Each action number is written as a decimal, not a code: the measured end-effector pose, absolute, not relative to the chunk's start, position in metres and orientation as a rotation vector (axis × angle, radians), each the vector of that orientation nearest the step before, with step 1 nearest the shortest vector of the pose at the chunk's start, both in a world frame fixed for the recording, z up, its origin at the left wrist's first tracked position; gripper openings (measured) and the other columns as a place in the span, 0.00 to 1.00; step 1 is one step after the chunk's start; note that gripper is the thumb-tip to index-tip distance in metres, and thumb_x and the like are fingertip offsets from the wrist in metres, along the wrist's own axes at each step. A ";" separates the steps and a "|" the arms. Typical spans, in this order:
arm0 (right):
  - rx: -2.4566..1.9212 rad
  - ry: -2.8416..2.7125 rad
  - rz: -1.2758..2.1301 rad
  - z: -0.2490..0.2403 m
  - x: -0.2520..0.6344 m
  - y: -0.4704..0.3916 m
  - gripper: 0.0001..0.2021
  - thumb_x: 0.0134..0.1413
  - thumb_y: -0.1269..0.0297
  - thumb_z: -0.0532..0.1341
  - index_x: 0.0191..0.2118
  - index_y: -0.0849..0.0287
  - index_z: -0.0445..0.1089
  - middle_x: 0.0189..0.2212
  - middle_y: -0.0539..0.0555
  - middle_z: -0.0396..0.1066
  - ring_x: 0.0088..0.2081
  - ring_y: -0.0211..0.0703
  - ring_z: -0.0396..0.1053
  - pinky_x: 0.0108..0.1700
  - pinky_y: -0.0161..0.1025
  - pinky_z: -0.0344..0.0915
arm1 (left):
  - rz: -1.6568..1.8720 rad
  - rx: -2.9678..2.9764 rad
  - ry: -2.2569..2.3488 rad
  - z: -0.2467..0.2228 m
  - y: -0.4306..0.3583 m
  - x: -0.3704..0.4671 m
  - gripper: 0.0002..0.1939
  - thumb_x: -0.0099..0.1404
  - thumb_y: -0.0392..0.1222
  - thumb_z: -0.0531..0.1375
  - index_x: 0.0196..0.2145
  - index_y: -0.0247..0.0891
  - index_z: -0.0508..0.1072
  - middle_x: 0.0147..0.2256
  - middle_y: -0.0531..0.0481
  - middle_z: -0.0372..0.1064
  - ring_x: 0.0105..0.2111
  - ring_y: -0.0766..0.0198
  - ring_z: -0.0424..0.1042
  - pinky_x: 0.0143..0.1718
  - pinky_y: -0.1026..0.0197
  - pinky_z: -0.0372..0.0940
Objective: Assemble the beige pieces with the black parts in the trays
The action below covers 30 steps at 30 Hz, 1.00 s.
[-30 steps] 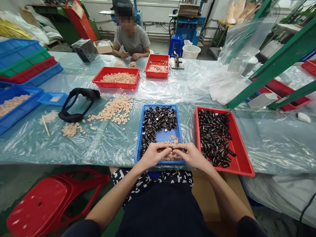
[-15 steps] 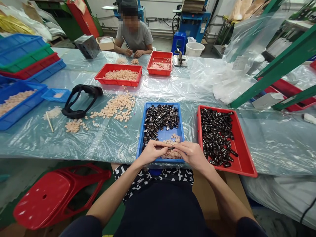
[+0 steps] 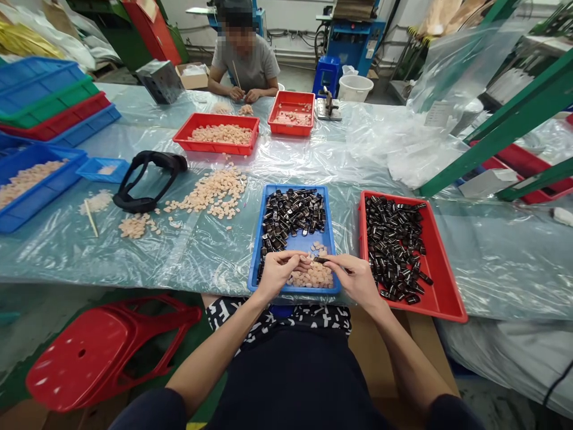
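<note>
My right hand point(image 3: 354, 276) pinches a small dark piece point(image 3: 320, 260) over the front of a blue tray point(image 3: 332, 236). Left of it, my left hand point(image 3: 280, 272) has its fingertips pressed together; what they hold, if anything, is too small to name. Dark shiny pieces point(image 3: 290, 212) fill the back and left of the blue tray, and beige pieces point(image 3: 313, 275) lie at its front right under my hands. A red tray point(image 3: 441, 275) with many dark pieces point(image 3: 394, 245) stands just to the right.
Loose beige pieces point(image 3: 217, 191) and a black strap-like frame point(image 3: 150, 179) lie at the left. Red trays point(image 3: 215, 146) stand farther back. Across the table sits a person point(image 3: 250, 65). Green metal posts point(image 3: 505, 131) rise at the right; a red stool point(image 3: 80, 355) is below left.
My hands have moved slightly apart. The dark piece, between both hands before, now sticks out from my right fingertips. The view has shifted a little.
</note>
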State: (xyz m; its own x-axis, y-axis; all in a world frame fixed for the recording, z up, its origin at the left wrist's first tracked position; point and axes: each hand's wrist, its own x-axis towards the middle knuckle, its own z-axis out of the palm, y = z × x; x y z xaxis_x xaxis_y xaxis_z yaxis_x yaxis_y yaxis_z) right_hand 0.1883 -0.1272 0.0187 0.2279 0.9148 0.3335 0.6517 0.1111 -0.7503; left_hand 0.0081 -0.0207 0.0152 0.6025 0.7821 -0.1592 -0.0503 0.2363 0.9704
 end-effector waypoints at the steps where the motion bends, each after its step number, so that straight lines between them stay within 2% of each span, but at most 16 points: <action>1: -1.663 -1.454 0.376 0.019 0.194 -0.131 0.11 0.64 0.59 0.59 0.40 0.55 0.79 0.38 0.54 0.79 0.37 0.47 0.77 0.40 0.42 0.73 | 0.646 1.265 0.757 0.015 -0.019 0.007 0.17 0.62 0.48 0.60 0.36 0.30 0.80 0.31 0.43 0.79 0.30 0.58 0.79 0.35 0.58 0.75; 4: -1.875 -1.322 0.307 0.017 0.220 -0.146 0.16 0.62 0.52 0.59 0.40 0.56 0.79 0.37 0.55 0.79 0.32 0.47 0.76 0.35 0.41 0.71 | 0.471 1.649 0.721 0.013 -0.014 0.000 0.13 0.62 0.44 0.59 0.37 0.34 0.81 0.33 0.45 0.79 0.31 0.61 0.78 0.33 0.62 0.73; 7: -2.152 -1.227 0.202 0.013 0.252 -0.166 0.22 0.60 0.45 0.56 0.39 0.56 0.80 0.29 0.55 0.78 0.25 0.47 0.73 0.28 0.40 0.65 | 0.216 2.084 0.609 0.009 -0.006 -0.008 0.12 0.63 0.41 0.58 0.40 0.38 0.81 0.38 0.48 0.79 0.35 0.60 0.77 0.36 0.63 0.70; 9: -2.317 -1.201 0.165 0.009 0.270 -0.178 0.23 0.59 0.43 0.55 0.40 0.55 0.80 0.26 0.55 0.77 0.26 0.50 0.73 0.26 0.40 0.62 | 0.179 2.250 0.644 0.007 0.003 -0.008 0.13 0.65 0.41 0.57 0.41 0.39 0.80 0.40 0.48 0.79 0.38 0.59 0.77 0.40 0.63 0.69; 12: -2.415 -1.222 0.128 0.003 0.284 -0.189 0.24 0.59 0.45 0.54 0.49 0.55 0.76 0.35 0.57 0.78 0.34 0.53 0.75 0.30 0.42 0.64 | 0.211 2.365 0.813 0.007 0.025 0.005 0.13 0.67 0.40 0.55 0.43 0.38 0.79 0.41 0.48 0.78 0.40 0.59 0.76 0.43 0.62 0.68; 14: -2.372 -1.251 0.081 0.001 0.284 -0.190 0.24 0.60 0.48 0.53 0.53 0.56 0.73 0.45 0.58 0.77 0.39 0.54 0.74 0.35 0.44 0.67 | 0.159 2.451 0.893 0.007 0.040 0.022 0.13 0.67 0.40 0.55 0.44 0.38 0.78 0.42 0.48 0.78 0.41 0.59 0.76 0.42 0.62 0.68; 16: -2.287 -1.262 0.062 0.002 0.277 -0.185 0.23 0.61 0.49 0.54 0.54 0.57 0.72 0.48 0.58 0.75 0.40 0.52 0.74 0.38 0.45 0.68 | 0.055 2.561 0.949 0.005 0.050 0.042 0.12 0.68 0.41 0.55 0.44 0.37 0.77 0.42 0.46 0.77 0.42 0.56 0.76 0.41 0.60 0.68; 19: -2.151 -1.265 0.130 0.007 0.261 -0.174 0.19 0.62 0.52 0.55 0.50 0.56 0.73 0.41 0.57 0.77 0.35 0.48 0.73 0.37 0.42 0.68 | -0.055 2.656 1.004 -0.002 0.055 0.072 0.13 0.68 0.42 0.56 0.43 0.33 0.75 0.42 0.39 0.75 0.43 0.51 0.75 0.40 0.57 0.68; 23: -1.953 -1.332 0.202 0.014 0.242 -0.165 0.15 0.64 0.55 0.55 0.45 0.57 0.74 0.37 0.55 0.76 0.32 0.44 0.72 0.38 0.40 0.68 | -0.064 2.669 1.019 -0.009 0.054 0.092 0.12 0.66 0.33 0.54 0.44 0.29 0.73 0.43 0.33 0.74 0.43 0.48 0.76 0.42 0.53 0.68; 26: -1.851 -1.350 0.238 0.016 0.230 -0.162 0.14 0.65 0.57 0.55 0.42 0.57 0.75 0.38 0.55 0.77 0.33 0.44 0.72 0.39 0.40 0.68 | -0.054 2.664 1.031 -0.006 0.052 0.087 0.14 0.64 0.29 0.52 0.43 0.29 0.74 0.41 0.35 0.75 0.42 0.49 0.76 0.42 0.53 0.69; 28: -1.834 -1.298 0.306 0.017 0.220 -0.158 0.14 0.64 0.57 0.56 0.42 0.58 0.76 0.39 0.56 0.77 0.33 0.43 0.72 0.37 0.40 0.68 | 0.026 2.609 1.035 -0.001 0.048 0.077 0.14 0.66 0.32 0.52 0.44 0.32 0.75 0.40 0.39 0.77 0.41 0.53 0.77 0.42 0.55 0.70; 30: -1.827 -1.229 0.431 0.016 0.206 -0.151 0.15 0.64 0.56 0.56 0.44 0.58 0.76 0.41 0.57 0.77 0.33 0.44 0.72 0.34 0.39 0.68 | 0.256 2.395 0.993 0.006 0.036 0.064 0.14 0.66 0.35 0.54 0.45 0.35 0.76 0.40 0.44 0.78 0.40 0.58 0.77 0.43 0.58 0.70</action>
